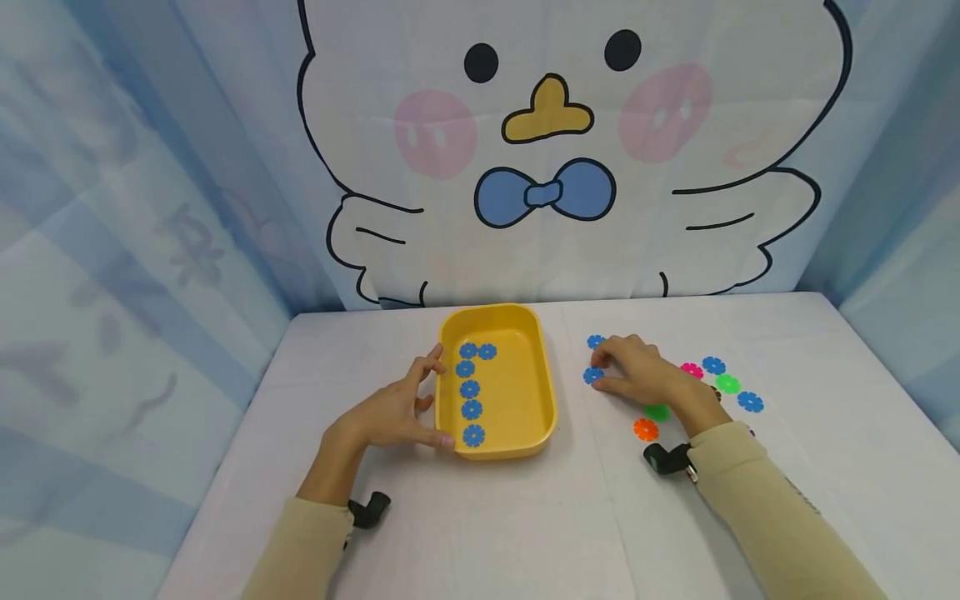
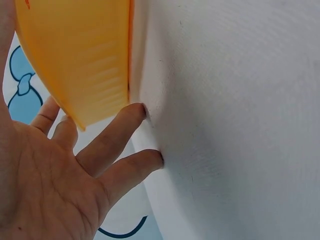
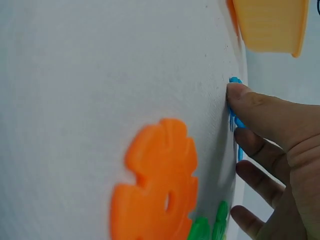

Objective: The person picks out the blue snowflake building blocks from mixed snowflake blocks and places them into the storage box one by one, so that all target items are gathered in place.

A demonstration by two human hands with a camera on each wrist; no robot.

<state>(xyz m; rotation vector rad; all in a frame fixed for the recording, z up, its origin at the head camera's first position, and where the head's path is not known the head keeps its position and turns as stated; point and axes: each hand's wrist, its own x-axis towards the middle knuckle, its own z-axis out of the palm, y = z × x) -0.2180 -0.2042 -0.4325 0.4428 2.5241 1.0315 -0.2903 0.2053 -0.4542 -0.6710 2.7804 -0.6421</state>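
Note:
A yellow tray [image 1: 517, 454] holds several blue flower-shaped discs [image 1: 472, 409], set in a column along its left side, with one beside the top. My left hand [image 1: 393, 412] is spread at the tray's left side, thumb at the near corner and fingers along the rim. In the left wrist view, two of its fingertips touch the tabletop. Over the table to the right of the tray, my right hand [image 1: 637, 371] pinches a blue disc [image 1: 592, 376] between thumb and index finger. Another blue disc [image 1: 596, 342] lies just beyond, partly hidden by that hand.
Around the right forearm lie loose discs: orange [image 1: 646, 429], green [image 1: 727, 383], pink [image 1: 692, 370] and blue [image 1: 750, 402]; some are partly covered by the arm. A curtain [image 1: 540, 267] with a cartoon face hangs behind the white-covered table [image 1: 510, 533].

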